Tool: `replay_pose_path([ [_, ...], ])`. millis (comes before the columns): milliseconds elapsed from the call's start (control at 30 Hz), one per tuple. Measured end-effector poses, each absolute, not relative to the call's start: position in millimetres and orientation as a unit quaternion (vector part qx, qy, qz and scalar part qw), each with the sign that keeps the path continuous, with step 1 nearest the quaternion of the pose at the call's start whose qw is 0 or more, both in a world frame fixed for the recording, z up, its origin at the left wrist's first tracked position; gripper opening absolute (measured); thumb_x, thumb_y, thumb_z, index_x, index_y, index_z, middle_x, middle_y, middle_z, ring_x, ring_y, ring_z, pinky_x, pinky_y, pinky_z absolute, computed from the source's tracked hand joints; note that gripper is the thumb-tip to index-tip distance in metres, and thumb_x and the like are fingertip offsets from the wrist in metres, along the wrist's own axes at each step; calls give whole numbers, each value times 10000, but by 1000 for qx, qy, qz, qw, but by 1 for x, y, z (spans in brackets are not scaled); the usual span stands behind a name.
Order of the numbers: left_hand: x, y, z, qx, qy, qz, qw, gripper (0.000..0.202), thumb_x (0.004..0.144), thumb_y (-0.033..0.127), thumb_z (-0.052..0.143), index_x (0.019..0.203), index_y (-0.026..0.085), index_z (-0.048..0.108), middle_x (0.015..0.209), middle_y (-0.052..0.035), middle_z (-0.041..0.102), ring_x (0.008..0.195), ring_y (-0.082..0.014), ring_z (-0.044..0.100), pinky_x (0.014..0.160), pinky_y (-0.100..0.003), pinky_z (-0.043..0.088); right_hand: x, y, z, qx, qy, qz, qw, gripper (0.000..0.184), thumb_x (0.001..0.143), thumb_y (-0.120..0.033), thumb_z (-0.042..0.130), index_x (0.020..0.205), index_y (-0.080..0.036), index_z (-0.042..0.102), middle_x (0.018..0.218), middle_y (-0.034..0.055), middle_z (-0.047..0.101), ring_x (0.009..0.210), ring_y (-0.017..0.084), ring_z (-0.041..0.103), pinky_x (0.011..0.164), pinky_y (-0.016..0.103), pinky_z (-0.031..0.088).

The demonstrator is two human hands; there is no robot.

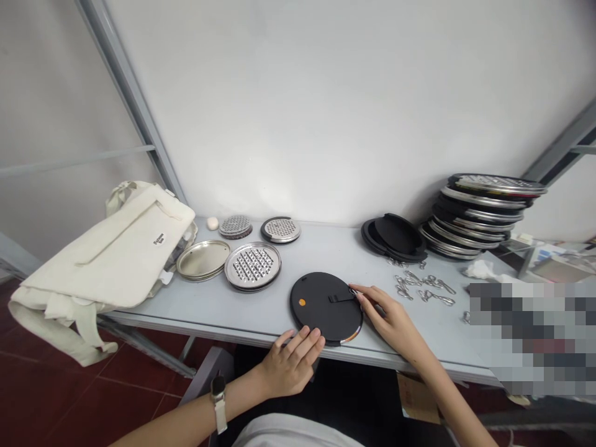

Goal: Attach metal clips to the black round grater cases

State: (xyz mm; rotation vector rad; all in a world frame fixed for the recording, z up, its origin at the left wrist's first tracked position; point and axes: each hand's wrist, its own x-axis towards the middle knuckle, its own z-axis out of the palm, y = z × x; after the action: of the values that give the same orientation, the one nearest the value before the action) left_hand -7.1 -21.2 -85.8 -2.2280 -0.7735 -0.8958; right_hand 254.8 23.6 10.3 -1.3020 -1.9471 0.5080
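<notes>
A round black plastic disc (pixel 326 310) lies flat near the table's front edge, with an orange dot and a small raised tab on its upper face. My left hand (pixel 294 360) rests its outstretched fingers on the disc's front rim. At the right rim, my right hand (pixel 384 313) pinches a small shiny metal clip (pixel 354 292) against the disc; the fingertips hide part of it. Similar loose wire clips (pixel 426 282) are scattered to the right of that hand. Behind the left side of the disc sits a round metal grater plate (pixel 254 266).
Plain metal discs (pixel 203 259), a stack of small grater plates (pixel 236 226) and a black-rimmed grater (pixel 280 230) stand at the left. A cream bag (pixel 107 248) hangs over the table's left end. Black trays (pixel 395 237) and a tall grater stack (pixel 484 214) stand at back right.
</notes>
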Motion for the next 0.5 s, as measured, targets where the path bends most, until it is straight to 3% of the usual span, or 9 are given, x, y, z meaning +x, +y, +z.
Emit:
replay_pose_path([
  [233,-7,-21,-86,-842,-293,-340,300,520,801,237,564,1316,171,553,1540,-45,297,1382,-227,332,1107,-347,286,253,22,11,-517,-750,205,358,330,956,-361,444,1211,-206,584,808,35,646,698,181,600,686,313,499],
  [500,-7,-20,-85,-842,-285,-349,295,497,813,212,548,1306,149,559,1542,-64,291,1374,-222,347,1117,-355,269,251,20,13,-519,-740,238,355,306,956,-364,434,1181,-195,553,750,6,586,685,166,567,662,281,467],
])
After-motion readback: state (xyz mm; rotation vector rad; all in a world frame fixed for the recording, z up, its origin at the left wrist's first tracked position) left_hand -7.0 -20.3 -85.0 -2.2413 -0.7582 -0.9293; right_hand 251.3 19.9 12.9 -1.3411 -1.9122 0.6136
